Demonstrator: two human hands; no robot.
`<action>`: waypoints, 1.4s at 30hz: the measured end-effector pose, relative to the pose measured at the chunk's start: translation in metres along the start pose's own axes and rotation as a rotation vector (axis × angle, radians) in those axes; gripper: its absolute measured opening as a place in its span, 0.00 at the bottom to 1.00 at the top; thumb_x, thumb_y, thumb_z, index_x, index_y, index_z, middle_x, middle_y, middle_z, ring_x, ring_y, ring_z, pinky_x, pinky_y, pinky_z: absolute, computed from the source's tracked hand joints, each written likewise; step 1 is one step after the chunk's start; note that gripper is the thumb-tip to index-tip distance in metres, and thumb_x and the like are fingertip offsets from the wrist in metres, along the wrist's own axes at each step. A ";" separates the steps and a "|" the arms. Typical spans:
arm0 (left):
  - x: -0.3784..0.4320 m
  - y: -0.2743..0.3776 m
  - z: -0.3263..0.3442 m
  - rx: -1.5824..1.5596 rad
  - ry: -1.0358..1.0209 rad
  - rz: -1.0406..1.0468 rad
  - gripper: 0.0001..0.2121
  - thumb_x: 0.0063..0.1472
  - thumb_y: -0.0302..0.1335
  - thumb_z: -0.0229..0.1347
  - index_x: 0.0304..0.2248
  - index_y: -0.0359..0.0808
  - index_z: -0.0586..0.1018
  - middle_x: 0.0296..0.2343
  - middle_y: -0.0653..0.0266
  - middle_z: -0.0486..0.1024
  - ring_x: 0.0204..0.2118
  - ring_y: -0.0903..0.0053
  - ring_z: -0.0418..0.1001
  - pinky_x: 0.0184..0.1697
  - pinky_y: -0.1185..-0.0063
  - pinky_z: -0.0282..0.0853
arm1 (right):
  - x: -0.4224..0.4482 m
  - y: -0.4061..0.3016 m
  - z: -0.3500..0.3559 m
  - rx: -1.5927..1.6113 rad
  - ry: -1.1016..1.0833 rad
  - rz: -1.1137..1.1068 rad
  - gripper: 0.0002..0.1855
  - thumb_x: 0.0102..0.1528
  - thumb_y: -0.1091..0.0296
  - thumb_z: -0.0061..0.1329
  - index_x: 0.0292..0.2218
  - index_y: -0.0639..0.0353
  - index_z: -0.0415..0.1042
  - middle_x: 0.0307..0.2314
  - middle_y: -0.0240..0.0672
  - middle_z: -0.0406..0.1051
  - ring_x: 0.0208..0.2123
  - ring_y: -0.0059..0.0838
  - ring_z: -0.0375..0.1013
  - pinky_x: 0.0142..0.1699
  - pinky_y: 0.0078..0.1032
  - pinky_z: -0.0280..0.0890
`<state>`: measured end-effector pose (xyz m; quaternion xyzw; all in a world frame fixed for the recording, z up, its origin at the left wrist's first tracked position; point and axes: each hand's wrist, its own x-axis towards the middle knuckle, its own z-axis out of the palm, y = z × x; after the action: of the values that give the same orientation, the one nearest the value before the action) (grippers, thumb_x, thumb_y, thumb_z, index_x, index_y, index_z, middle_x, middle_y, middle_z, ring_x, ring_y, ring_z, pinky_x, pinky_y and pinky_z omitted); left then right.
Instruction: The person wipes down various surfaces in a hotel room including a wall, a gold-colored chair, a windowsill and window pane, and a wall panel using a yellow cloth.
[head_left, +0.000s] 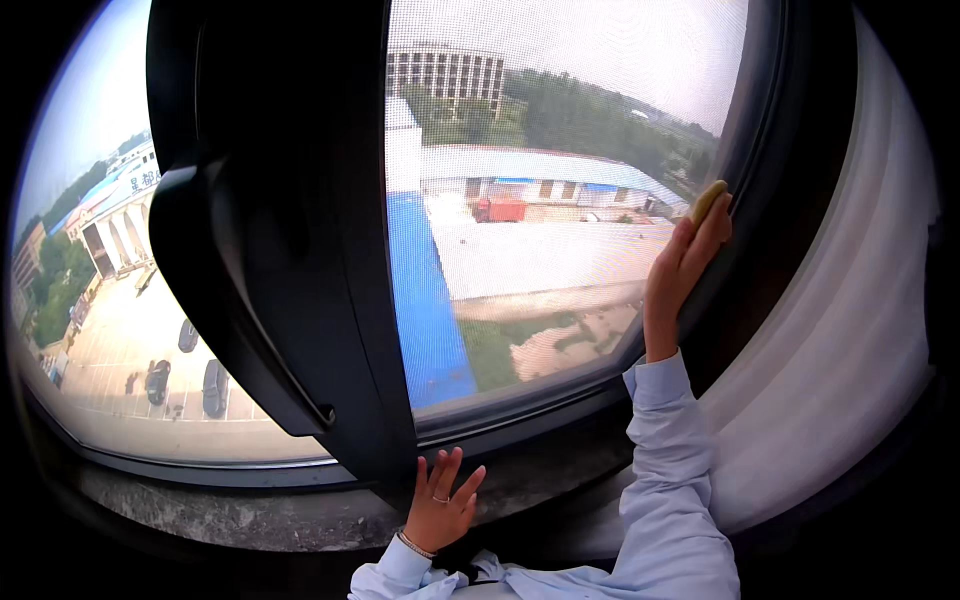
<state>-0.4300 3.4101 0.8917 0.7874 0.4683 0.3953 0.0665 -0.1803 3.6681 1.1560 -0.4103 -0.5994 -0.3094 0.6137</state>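
My right hand (679, 259), raised at the end of a light blue sleeve, grips a yellowish pad (709, 202), perhaps a sponge or folded cloth. The pad is at the right side of a window frame (757, 150), beside the mesh window screen (555, 255). Low in the middle, my left hand (442, 502) holds nothing; its fingers are apart near the lower window frame, above the stone sill (285, 517). A ring and a bracelet show on this hand and wrist.
A dark window post (300, 225) with a long black handle (232, 300) stands left of the screen. Farther left is a glass pane (112, 337) with parked cars outside below. A pale curtain (832, 322) hangs along the right side.
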 end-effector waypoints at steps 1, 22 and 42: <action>0.001 -0.006 -0.010 0.018 -0.019 0.008 0.29 0.55 0.29 0.55 0.57 0.46 0.65 0.62 0.47 0.46 0.66 0.56 0.41 0.63 0.51 0.37 | -0.001 -0.053 0.016 0.106 0.003 -0.018 0.28 0.65 0.63 0.29 0.62 0.67 0.46 0.61 0.51 0.47 0.62 0.50 0.47 0.65 0.40 0.42; 0.009 -0.019 -0.049 1.034 -0.037 0.101 0.32 0.57 0.52 0.49 0.61 0.64 0.56 0.65 0.72 0.42 0.65 0.50 0.21 0.61 0.48 0.15 | -0.046 -0.027 -0.042 0.191 -0.059 0.443 0.28 0.66 0.66 0.29 0.63 0.68 0.42 0.63 0.50 0.42 0.65 0.43 0.41 0.67 0.32 0.37; 0.004 -0.008 -0.042 1.058 -0.063 0.092 0.32 0.60 0.60 0.36 0.62 0.61 0.56 0.65 0.80 0.40 0.66 0.52 0.21 0.61 0.50 0.13 | -0.100 0.020 -0.066 0.183 -0.192 0.505 0.38 0.64 0.59 0.33 0.63 0.72 0.31 0.64 0.52 0.30 0.66 0.44 0.28 0.68 0.35 0.25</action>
<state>-0.4635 3.4066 0.9182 0.7445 0.5667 0.0837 -0.3430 -0.1400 3.6088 1.0577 -0.5170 -0.5591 -0.0508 0.6462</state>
